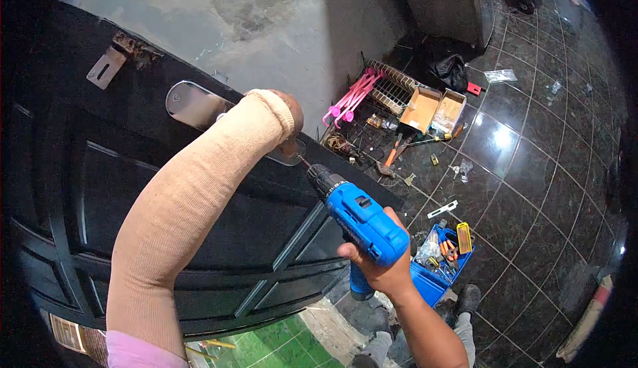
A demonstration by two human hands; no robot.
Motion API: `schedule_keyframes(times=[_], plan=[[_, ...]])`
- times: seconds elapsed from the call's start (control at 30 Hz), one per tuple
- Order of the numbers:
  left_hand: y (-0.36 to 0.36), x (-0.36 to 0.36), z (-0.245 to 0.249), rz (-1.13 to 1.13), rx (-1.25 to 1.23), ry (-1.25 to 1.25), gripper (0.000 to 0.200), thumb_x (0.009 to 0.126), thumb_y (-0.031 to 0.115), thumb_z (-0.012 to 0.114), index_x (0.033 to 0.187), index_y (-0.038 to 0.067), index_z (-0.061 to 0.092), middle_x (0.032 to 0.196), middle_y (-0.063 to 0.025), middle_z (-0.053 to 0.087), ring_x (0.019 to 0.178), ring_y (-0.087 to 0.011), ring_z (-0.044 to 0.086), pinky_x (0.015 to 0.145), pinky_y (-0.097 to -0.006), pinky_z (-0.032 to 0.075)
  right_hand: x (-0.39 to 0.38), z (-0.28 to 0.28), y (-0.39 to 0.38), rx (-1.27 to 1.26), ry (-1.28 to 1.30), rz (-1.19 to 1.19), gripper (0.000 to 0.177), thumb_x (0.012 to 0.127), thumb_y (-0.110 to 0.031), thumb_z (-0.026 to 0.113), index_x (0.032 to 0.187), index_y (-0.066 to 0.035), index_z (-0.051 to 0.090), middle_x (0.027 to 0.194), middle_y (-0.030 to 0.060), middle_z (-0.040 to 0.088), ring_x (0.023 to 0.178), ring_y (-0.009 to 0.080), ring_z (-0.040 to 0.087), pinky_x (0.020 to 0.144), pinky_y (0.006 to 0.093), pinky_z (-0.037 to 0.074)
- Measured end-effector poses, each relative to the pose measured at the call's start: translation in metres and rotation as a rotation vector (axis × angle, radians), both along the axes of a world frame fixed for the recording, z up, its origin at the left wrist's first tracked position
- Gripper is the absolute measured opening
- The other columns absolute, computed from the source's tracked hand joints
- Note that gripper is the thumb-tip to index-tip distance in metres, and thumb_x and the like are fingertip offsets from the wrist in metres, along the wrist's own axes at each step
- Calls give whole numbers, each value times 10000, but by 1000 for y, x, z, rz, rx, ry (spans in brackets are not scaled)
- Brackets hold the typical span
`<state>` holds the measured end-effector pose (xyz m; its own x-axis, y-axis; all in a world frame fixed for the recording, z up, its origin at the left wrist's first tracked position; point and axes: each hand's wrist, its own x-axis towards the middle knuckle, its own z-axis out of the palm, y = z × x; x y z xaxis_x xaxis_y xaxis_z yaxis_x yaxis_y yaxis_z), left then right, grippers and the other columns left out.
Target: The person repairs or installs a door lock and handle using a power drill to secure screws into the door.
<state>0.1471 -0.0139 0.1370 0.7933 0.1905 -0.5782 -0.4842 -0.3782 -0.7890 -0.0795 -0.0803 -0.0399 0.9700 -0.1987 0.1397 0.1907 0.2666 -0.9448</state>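
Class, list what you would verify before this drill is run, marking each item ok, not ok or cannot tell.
1. The right hand wraps the blue cordless drill handle: ok.
2. The drill bit meets the metal plate at its end: ok.
3. The left hand is kept away from the bit: not ok, it sits right beside it.
4. What the bit engages: cannot tell, hidden by the hand.
5. The black door is firmly supported: cannot tell.
6. The tiled floor by the shoe is uncluttered: not ok, a blue toolbox lies close.

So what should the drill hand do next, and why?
Probably squeeze the trigger and push straight in: the blue drill has its tip at the end of the metal plate, and the left hand steadies that plate on the black door.
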Motion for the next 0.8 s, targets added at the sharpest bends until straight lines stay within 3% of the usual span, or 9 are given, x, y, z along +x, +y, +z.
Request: schedule_keyframes(times=[0.07,0.17,0.2,0.27,0.37,0.47,0.6,0.8], plan=[[2,-4,-1,-23,-3,-26,469,830,525,731,1052,113,772,1045,-102,741,1003,-296,704,887,-445,555,1,-7,8,163,23,13,502,747,-374,879,994,-40,598,803,29,639,704,136,595,664,284,495],[-7,-18,8,-10,11,-34,475,848,514,708,1164,160,731,1069,-101,734,1000,-280,707,880,-439,555,-2,-6,10,557,168,148,454,810,-311,838,1096,-31,623,850,48,665,714,147,639,670,291,530],[-4,-16,3,-25,9,-50,476,844,499,710,1209,193,704,1128,-99,715,1055,-287,685,915,-486,521,-4,-6,10,714,236,213,441,832,-288,822,1132,-29,628,867,54,674,719,152,655,672,294,543],[10,-10,-6,-54,13,-85,513,835,468,714,1299,258,651,1246,-94,677,1165,-302,641,987,-578,452,-2,-18,16,745,238,245,407,876,-260,777,1178,-35,622,896,66,684,729,165,682,671,310,573],[20,-15,-1,-237,-20,39,636,843,451,686,1434,339,481,1056,-110,712,960,-290,713,810,-435,559,0,-20,17,803,263,271,405,880,-277,772,1173,-42,623,917,80,686,732,163,681,661,307,569],[24,-19,-5,-314,3,104,583,848,413,660,1406,385,493,1024,-120,695,946,-310,712,773,-431,563,3,-23,20,846,233,281,397,885,-266,767,1180,-44,620,942,83,684,728,160,676,648,305,567],[27,-19,5,-437,-145,227,513,883,274,595,1366,435,529,1246,-170,566,887,-318,711,727,-406,583,5,-22,19,889,238,306,392,893,-253,758,1190,-44,613,962,82,680,715,157,669,633,301,565],[25,-11,7,-372,-112,358,503,850,172,595,1283,425,636,1309,-153,500,901,-329,695,758,-408,596,7,-25,17,920,251,334,401,892,-260,759,1196,-43,611,971,84,682,717,155,667,626,296,562]])
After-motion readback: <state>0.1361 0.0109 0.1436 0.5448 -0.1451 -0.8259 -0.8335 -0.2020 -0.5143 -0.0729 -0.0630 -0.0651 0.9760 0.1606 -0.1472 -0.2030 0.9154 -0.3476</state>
